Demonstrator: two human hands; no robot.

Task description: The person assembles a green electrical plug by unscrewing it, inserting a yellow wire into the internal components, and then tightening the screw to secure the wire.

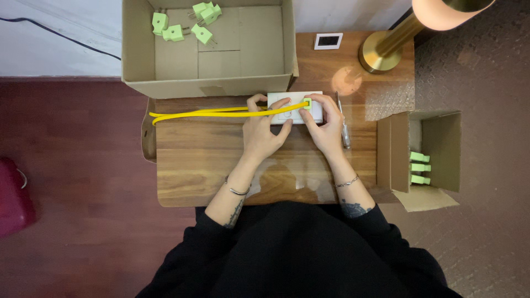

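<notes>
Resting side by side on the wooden desk (199,160), the two hands work on one white socket block (295,107) that lies flat just beyond the fingertips. The left hand (264,132) has its fingers spread over the block's near-left part, pinning it down, with one finger hooked over the yellow cable (215,113). The right hand (326,128) pinches one green plug (307,103) seated on the block's right end, thumb and forefinger closed on it. The cable, doubled into two strands, runs from that plug away to the left of the left hand, ending in a loop at the desk's left edge.

Just right of the right hand lies one screwdriver (343,124) with a clear handle, pointing away from the person. Beyond the hands stands one large open cardboard box (138,49) holding five loose green plugs (178,33) at its far end; its near wall sits just behind the socket block. Well to the right of the right hand, one smaller open carton (441,143) holds three green plugs (419,168) stacked in a column. Beyond and to the right of the right hand stand one brass lamp base (378,55) and one small white-framed square (328,41). Each wrist carries one thin bracelet. Nothing lies between the hands and the block.
</notes>
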